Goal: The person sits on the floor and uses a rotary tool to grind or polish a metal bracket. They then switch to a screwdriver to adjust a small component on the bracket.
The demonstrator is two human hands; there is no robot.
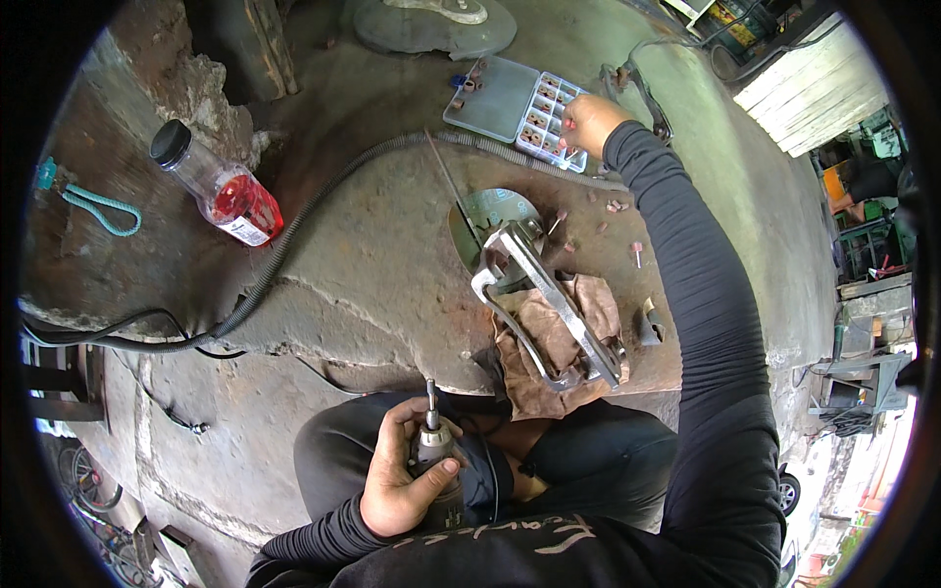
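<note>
My left hand (404,472) is wrapped round a die grinder (439,453), held upright over my lap with its bare metal collet pointing away from me. Out at the far right, my right hand (591,125) reaches over the compartment box (542,116), fingers pinched together at its right side. Something small and pinkish shows at the fingertips, too small to name. Small brownish grinding bits fill the box's compartments, and its clear lid (493,96) lies folded back to the left. Between my hands and the box, a shiny metal bracket (549,304) rests on a brown cloth (578,338).
A round abrasive disc (469,235) lies under the bracket's far end, near a thin rod (443,167). Loose bits (637,253) are scattered to the right. A ribbed hose (294,211) curves past a bottle of red liquid (230,201). A curved metal piece (650,323) lies near the cloth.
</note>
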